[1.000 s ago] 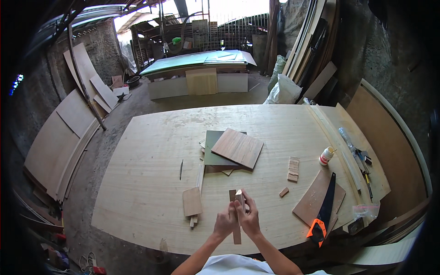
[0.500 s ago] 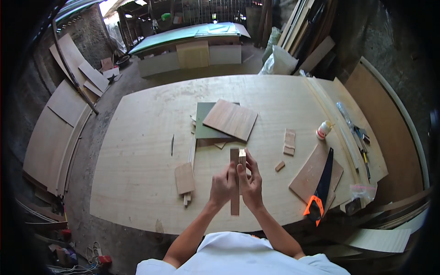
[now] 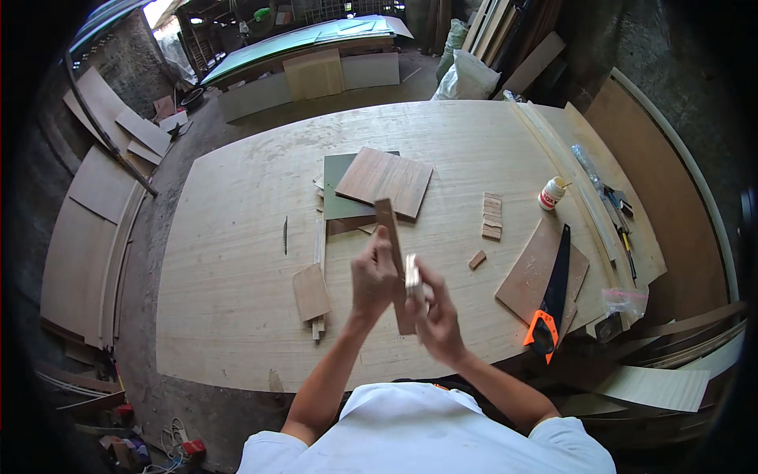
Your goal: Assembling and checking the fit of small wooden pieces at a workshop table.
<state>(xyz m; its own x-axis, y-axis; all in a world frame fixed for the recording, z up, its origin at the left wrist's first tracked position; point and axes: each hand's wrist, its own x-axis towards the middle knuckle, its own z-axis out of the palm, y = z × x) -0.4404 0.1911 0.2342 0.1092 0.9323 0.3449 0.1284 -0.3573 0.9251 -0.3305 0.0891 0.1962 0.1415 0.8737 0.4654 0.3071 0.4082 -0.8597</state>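
Note:
Over the near middle of the table, my left hand (image 3: 373, 275) grips a narrow brown wood strip (image 3: 385, 213), which stands tilted with its top leaning left. Close to the strip's lower half, my right hand (image 3: 438, 320) is closed on a small pale wood block (image 3: 413, 276), slightly smeared by motion. Whether block and strip touch, I cannot tell. Beyond the hands, a square wood board (image 3: 384, 182) lies partly over a grey-green panel (image 3: 339, 186). To the left rests a small wood piece (image 3: 313, 292) on thin sticks.
At right, a handsaw (image 3: 550, 308) with an orange handle lies on a brown board (image 3: 517, 272). An uncapped white bottle (image 3: 551, 193) stands beyond it. Small wood pieces (image 3: 491, 216) and a tiny block (image 3: 477, 260) lie nearer. Long strips (image 3: 564, 182) line the table's right side.
The strip has risen and tilted left with my left hand. My right hand has shifted slightly right and down with the pale block, apart from the left hand. The view has shifted a little.

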